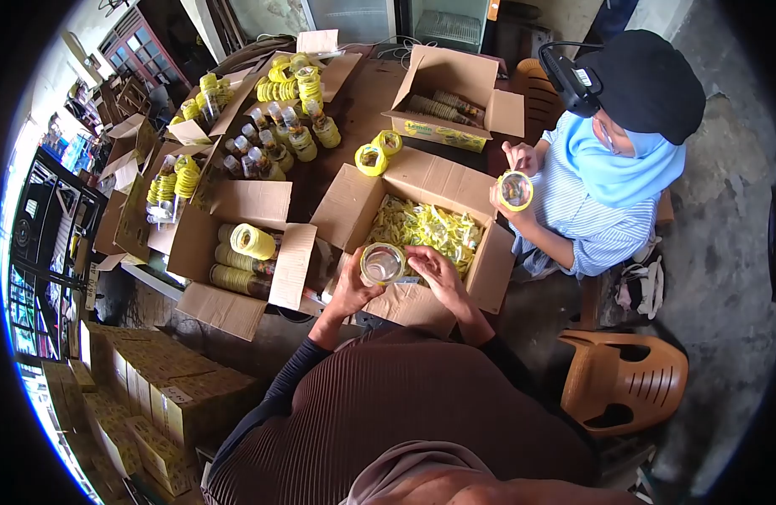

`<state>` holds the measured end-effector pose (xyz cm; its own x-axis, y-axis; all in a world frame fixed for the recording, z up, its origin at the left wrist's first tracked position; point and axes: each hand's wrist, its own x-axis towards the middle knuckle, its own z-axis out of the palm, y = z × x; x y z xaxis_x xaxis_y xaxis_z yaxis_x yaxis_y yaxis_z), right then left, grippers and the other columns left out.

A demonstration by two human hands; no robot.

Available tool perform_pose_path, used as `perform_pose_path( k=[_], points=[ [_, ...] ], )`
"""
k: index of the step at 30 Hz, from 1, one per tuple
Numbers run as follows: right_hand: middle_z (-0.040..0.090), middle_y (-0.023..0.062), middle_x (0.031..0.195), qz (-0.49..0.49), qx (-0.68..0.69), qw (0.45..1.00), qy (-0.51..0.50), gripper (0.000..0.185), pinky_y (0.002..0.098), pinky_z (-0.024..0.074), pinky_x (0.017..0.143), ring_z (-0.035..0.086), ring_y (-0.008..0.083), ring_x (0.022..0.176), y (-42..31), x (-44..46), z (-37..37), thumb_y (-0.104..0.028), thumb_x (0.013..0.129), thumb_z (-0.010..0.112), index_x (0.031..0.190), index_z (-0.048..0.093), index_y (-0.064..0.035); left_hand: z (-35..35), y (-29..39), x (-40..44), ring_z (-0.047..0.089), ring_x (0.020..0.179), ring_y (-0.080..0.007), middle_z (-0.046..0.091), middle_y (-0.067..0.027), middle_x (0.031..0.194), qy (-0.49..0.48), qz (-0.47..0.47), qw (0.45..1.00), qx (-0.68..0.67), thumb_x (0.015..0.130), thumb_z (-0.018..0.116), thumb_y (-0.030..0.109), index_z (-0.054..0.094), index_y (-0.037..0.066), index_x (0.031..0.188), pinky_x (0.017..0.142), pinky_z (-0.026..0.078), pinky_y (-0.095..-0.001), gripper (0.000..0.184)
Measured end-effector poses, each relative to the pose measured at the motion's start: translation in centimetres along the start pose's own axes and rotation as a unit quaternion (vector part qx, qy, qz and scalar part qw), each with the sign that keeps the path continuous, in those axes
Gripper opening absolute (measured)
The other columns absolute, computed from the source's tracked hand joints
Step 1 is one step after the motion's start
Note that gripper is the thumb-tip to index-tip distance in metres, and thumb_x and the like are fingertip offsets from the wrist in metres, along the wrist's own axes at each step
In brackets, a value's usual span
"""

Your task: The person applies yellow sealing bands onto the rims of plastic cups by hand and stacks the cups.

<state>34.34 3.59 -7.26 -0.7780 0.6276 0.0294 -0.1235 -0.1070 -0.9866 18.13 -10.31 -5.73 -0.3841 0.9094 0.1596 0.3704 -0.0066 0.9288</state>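
Observation:
My left hand [352, 289] is wrapped around a clear plastic cup [382, 264] with a yellow rim, its round end facing up toward me. At the cup's right edge is my right hand [439, 276], its fingertips curled together by the rim; what they pinch, if anything, is too small to make out. Both hands are above the near side of an open cardboard box [438, 173] filled with crumpled yellow plastic strips [434, 231]. Two yellow-banded cups [371, 160] stand just behind that box.
Stacked cups [241, 252] lie in an open carton to the left. Several yellow-banded cups [300, 139] stand farther back. Another carton [447, 93] holds cup stacks. At right a co-worker [590, 185] holds a cup [515, 191]. An orange chair [624, 379] and closed cartons [169, 387] are nearby.

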Motion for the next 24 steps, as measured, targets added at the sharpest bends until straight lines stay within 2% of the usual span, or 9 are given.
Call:
perform_pose_path(
  k=[3,4,6,10,12,16,18,22,24],
  points=[
    [0.064,0.0068,0.098,-0.028,0.019,0.999,-0.026,0.019,0.0255,0.0505,0.083,0.060,0.0112,0.092,-0.4,0.0,-0.2,-0.008,0.092,0.062,0.108,0.061,0.0038,0.3,1.5,0.2,0.059,0.109,-0.0246,0.062,-0.0172,0.113,-0.005,0.005,1.000,0.018,0.066,0.073,0.003,0.046,-0.003,0.123,0.096,0.044,-0.0349,0.063],
    [0.065,0.0073,0.097,0.017,0.030,0.999,-0.025,0.019,0.0253,0.0509,0.084,0.061,0.0111,0.091,-0.6,-0.1,-0.4,-0.007,0.092,0.064,0.106,0.060,0.0045,0.4,1.9,0.3,0.059,0.109,-0.0246,0.062,-0.0172,0.113,-0.007,0.006,1.000,0.018,0.066,0.073,0.003,0.046,-0.003,0.123,0.096,0.044,-0.0349,0.063],
    [0.065,0.0071,0.096,0.039,0.051,0.998,-0.011,0.018,0.0250,0.0510,0.083,0.062,0.0108,0.090,-0.8,-0.3,-0.7,-0.008,0.092,0.064,0.105,0.061,0.0040,0.4,2.5,0.5,0.060,0.108,-0.0239,0.062,-0.0167,0.113,-0.021,0.013,0.998,0.050,0.066,0.073,0.003,0.047,-0.002,0.122,0.095,0.045,-0.0352,0.062],
    [0.065,0.0059,0.095,0.098,0.100,0.990,0.012,0.016,0.0245,0.0509,0.082,0.062,0.0104,0.090,-1.3,-0.8,-1.0,-0.011,0.093,0.063,0.101,0.062,0.0020,1.0,1.5,0.9,0.060,0.108,-0.0243,0.062,-0.0162,0.113,-0.030,0.027,0.999,0.018,0.067,0.074,0.003,0.046,-0.001,0.123,0.095,0.046,-0.0353,0.063],
    [0.065,0.0052,0.094,0.097,0.104,0.990,0.021,0.016,0.0243,0.0506,0.081,0.062,0.0101,0.088,-1.3,-0.9,-0.9,-0.013,0.093,0.062,0.100,0.062,0.0015,1.3,1.1,0.9,0.060,0.108,-0.0252,0.062,-0.0159,0.113,-0.027,0.040,0.998,-0.030,0.068,0.078,0.007,0.045,-0.001,0.124,0.095,0.046,-0.0355,0.065],
    [0.064,0.0034,0.090,0.082,0.081,0.993,0.037,0.017,0.0242,0.0496,0.080,0.060,0.0092,0.084,-0.8,-0.9,-1.0,-0.016,0.094,0.062,0.099,0.061,0.0005,1.7,1.6,1.0,0.060,0.107,-0.0256,0.062,-0.0154,0.113,-0.026,0.044,0.999,-0.015,0.070,0.081,0.012,0.044,-0.002,0.124,0.095,0.046,-0.0357,0.067],
    [0.063,0.0033,0.089,0.059,0.072,0.994,0.053,0.016,0.0243,0.0493,0.080,0.060,0.0092,0.084,-0.2,-1.1,-0.6,-0.015,0.094,0.061,0.098,0.061,0.0004,2.0,0.6,0.9,0.059,0.108,-0.0245,0.062,-0.0150,0.113,-0.022,0.031,0.999,0.025,0.070,0.083,0.015,0.045,-0.002,0.123,0.094,0.046,-0.0360,0.067],
    [0.062,0.0016,0.090,0.031,0.077,0.994,0.068,0.015,0.0247,0.0464,0.080,0.058,0.0094,0.085,-0.2,-1.4,-0.5,-0.015,0.094,0.060,0.099,0.061,-0.0007,1.9,-0.5,0.8,0.059,0.108,-0.0209,0.061,-0.0114,0.114,-0.044,0.030,0.998,0.013,0.074,0.081,0.014,0.046,-0.002,0.123,0.092,0.047,-0.0357,0.063],
    [0.062,0.0026,0.089,0.027,0.111,0.990,0.081,0.014,0.0250,0.0474,0.081,0.058,0.0094,0.085,-0.1,-1.6,-0.1,-0.013,0.094,0.059,0.099,0.061,0.0004,2.1,-0.7,0.7,0.058,0.107,-0.0172,0.060,-0.0086,0.115,-0.083,-0.014,0.972,-0.218,0.081,0.076,0.016,0.047,0.000,0.124,0.090,0.048,-0.0340,0.055]
  ],
)
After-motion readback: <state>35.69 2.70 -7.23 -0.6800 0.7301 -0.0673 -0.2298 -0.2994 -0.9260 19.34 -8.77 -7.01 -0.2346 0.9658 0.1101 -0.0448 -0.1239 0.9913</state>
